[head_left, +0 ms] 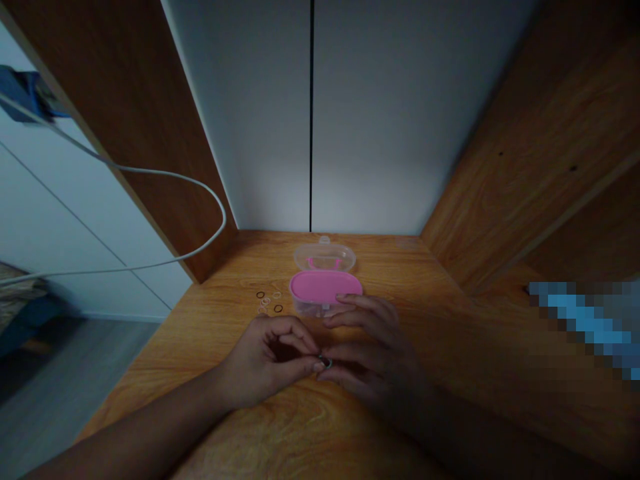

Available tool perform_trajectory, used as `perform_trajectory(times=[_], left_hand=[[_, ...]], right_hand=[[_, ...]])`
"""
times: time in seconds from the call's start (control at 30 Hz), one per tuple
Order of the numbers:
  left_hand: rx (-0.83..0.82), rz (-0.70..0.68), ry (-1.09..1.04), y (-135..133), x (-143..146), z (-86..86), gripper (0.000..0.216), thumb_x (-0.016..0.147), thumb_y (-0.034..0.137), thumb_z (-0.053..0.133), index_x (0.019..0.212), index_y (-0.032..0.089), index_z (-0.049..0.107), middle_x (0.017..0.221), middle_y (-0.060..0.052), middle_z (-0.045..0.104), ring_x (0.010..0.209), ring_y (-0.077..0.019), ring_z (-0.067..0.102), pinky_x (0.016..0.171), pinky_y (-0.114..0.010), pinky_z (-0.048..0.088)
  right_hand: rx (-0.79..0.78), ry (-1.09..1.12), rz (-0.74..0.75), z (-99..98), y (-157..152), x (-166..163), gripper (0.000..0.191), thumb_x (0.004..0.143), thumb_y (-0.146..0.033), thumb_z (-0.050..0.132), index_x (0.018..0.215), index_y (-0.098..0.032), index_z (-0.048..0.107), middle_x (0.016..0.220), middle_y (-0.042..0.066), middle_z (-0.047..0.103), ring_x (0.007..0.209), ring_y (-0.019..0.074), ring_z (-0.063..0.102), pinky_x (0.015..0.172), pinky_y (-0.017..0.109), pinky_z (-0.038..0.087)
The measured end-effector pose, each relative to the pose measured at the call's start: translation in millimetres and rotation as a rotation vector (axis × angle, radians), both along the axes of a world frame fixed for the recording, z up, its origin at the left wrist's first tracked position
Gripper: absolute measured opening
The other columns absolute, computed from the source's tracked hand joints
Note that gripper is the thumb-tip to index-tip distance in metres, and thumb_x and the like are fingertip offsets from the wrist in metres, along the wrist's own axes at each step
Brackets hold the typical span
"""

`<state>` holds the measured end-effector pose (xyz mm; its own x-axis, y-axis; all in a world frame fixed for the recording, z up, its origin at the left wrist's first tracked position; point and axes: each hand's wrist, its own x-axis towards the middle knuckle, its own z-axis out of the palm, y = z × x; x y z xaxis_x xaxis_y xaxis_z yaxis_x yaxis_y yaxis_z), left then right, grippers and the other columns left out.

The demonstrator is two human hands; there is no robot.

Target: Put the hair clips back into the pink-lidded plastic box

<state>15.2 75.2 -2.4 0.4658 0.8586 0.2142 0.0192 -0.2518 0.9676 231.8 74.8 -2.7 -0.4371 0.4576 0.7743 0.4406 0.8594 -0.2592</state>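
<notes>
My left hand [267, 363] pinches a small dark elastic band [326, 361] between thumb and fingertips. From the other side, my right hand [377, 350] closes its thumb and index finger on the same band, its other fingers stretched forward. Just beyond them stands a clear plastic case with a pink inner lid [325, 287], which lies flat over the lower part. Its clear outer lid [325, 257] is tipped back behind it. My right fingers overlap the case's right front in the view. Left of the case, several small loose bands [265, 301], dark and pale, lie on the wooden tabletop [200, 347].
A white cable [220, 207] loops in from the left above the tabletop. Wooden panels [525, 153] rise on both sides, with pale panels [375, 120] at the back. A blurred blue patch [585, 320] is at the right.
</notes>
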Motion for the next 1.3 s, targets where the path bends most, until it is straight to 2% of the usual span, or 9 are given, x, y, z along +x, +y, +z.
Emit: perform_trajectory(times=[0.43, 0.67, 0.77, 0.83, 0.9, 0.97, 1.03, 1.17, 1.3], left_hand=[[0.119, 0.037, -0.005, 1.0, 0.6, -4.7, 0.013, 0.077, 0.016, 0.077, 0.074, 0.015, 0.064, 0.073, -0.004, 0.071, 0.065, -0.0128, 0.065, 0.061, -0.024, 0.051], [0.252, 0.031, 0.068, 2.9, -2.7, 1.1, 0.010, 0.080, 0.017, 0.076, 0.082, 0.016, 0.066, 0.074, -0.003, 0.072, 0.066, -0.0131, 0.067, 0.063, -0.024, 0.053], [0.391, 0.076, 0.122, 4.6, -5.0, 3.8, 0.008, 0.083, 0.016, 0.073, 0.083, 0.018, 0.065, 0.073, -0.001, 0.070, 0.065, -0.0118, 0.065, 0.063, -0.023, 0.052], [0.534, 0.158, 0.185, 5.4, -5.6, 5.9, 0.005, 0.085, 0.016, 0.069, 0.088, 0.019, 0.066, 0.081, -0.002, 0.069, 0.076, -0.0141, 0.065, 0.071, -0.027, 0.053], [0.637, 0.288, 0.290, 6.0, -5.2, 7.0, 0.016, 0.087, 0.018, 0.066, 0.103, 0.020, 0.066, 0.107, -0.009, 0.066, 0.102, -0.0203, 0.063, 0.088, -0.035, 0.053], [0.671, 0.383, 0.447, 7.0, -4.4, 5.9, 0.039, 0.088, 0.021, 0.065, 0.127, 0.022, 0.059, 0.141, -0.015, 0.047, 0.129, -0.0285, 0.048, 0.104, -0.046, 0.045], [0.674, 0.398, 0.613, 8.7, -4.3, 2.8, 0.058, 0.089, 0.026, 0.064, 0.144, 0.024, 0.045, 0.156, -0.016, 0.026, 0.143, -0.0338, 0.032, 0.112, -0.054, 0.037], [0.620, 0.316, 0.738, 13.1, -6.6, -3.4, 0.067, 0.092, 0.033, 0.061, 0.152, 0.028, 0.031, 0.159, -0.014, 0.024, 0.144, -0.0332, 0.030, 0.115, -0.056, 0.034], [0.556, 0.303, 0.620, 15.5, -9.3, -4.2, 0.047, 0.095, 0.030, 0.058, 0.141, 0.028, 0.048, 0.145, -0.012, 0.039, 0.134, -0.0284, 0.044, 0.111, -0.051, 0.044]], right_hand=[[0.005, -0.110, -0.007, 0.8, -0.7, -2.3, 0.015, 0.086, -0.030, 0.074, 0.100, -0.030, 0.066, 0.112, -0.001, 0.071, 0.118, 0.0243, 0.055, 0.101, 0.046, 0.040], [-0.049, -0.049, 0.003, -0.4, 0.8, -0.4, 0.020, 0.082, -0.023, 0.077, 0.098, -0.030, 0.068, 0.111, 0.000, 0.070, 0.121, 0.0255, 0.055, 0.102, 0.048, 0.042], [-0.072, 0.036, -0.037, -0.2, 0.9, -0.3, 0.019, 0.080, -0.022, 0.079, 0.094, -0.030, 0.069, 0.107, 0.001, 0.070, 0.120, 0.0257, 0.056, 0.102, 0.049, 0.043], [-0.113, 0.113, -0.097, -0.5, 1.7, -0.2, 0.017, 0.080, -0.021, 0.078, 0.093, -0.030, 0.071, 0.110, 0.002, 0.068, 0.120, 0.0259, 0.056, 0.102, 0.049, 0.045], [-0.194, 0.205, -0.169, -1.9, 4.0, 0.2, 0.016, 0.080, -0.022, 0.077, 0.093, -0.029, 0.072, 0.119, 0.004, 0.063, 0.120, 0.0258, 0.056, 0.102, 0.048, 0.046], [-0.300, 0.301, -0.237, -4.3, 8.3, 0.8, 0.012, 0.080, -0.025, 0.077, 0.092, -0.029, 0.074, 0.127, 0.006, 0.056, 0.119, 0.0252, 0.057, 0.101, 0.046, 0.049], [-0.401, 0.369, -0.284, -7.1, 13.7, 1.5, 0.009, 0.080, -0.027, 0.077, 0.089, -0.029, 0.075, 0.128, 0.006, 0.054, 0.120, 0.0253, 0.057, 0.102, 0.045, 0.049], [-0.540, 0.406, -0.269, -10.4, 21.3, 2.3, 0.007, 0.079, -0.028, 0.076, 0.086, -0.027, 0.076, 0.125, 0.007, 0.057, 0.118, 0.0253, 0.059, 0.105, 0.046, 0.047], [-0.520, 0.423, -0.258, -8.7, 21.3, 1.6, 0.007, 0.077, -0.027, 0.077, 0.083, -0.026, 0.076, 0.116, 0.007, 0.061, 0.111, 0.0247, 0.061, 0.099, 0.045, 0.050]])
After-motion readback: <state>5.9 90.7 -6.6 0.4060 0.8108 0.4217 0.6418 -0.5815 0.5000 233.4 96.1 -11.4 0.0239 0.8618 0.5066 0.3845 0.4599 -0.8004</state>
